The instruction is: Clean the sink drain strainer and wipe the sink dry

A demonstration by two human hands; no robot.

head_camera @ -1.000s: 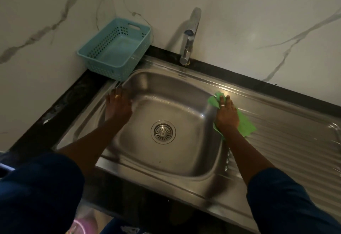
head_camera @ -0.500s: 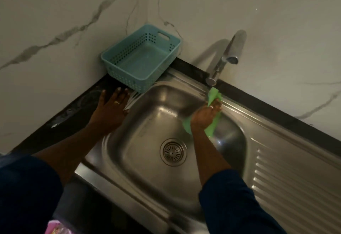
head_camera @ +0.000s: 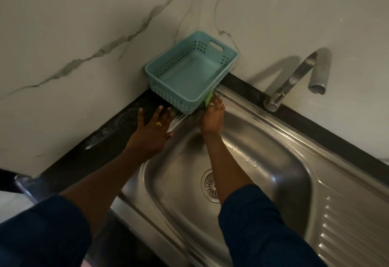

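Basket (head_camera: 190, 73) holds nothing; right hand (head_camera: 212, 117) presses green cloth (head_camera: 209, 98) beside it, left hand (head_camera: 151, 132) flat.

Steel sink, drain strainer and green cloth at the back left corner

The steel sink (head_camera: 263, 161) is a rounded basin with a ribbed draining board to its right, and drops of water show on its back wall. The round slotted strainer (head_camera: 209, 186) sits in the drain at the bottom (partly hidden by a forearm). The green cloth (head_camera: 208, 98) lies pressed on the rim, just beside the basket, only a sliver showing.
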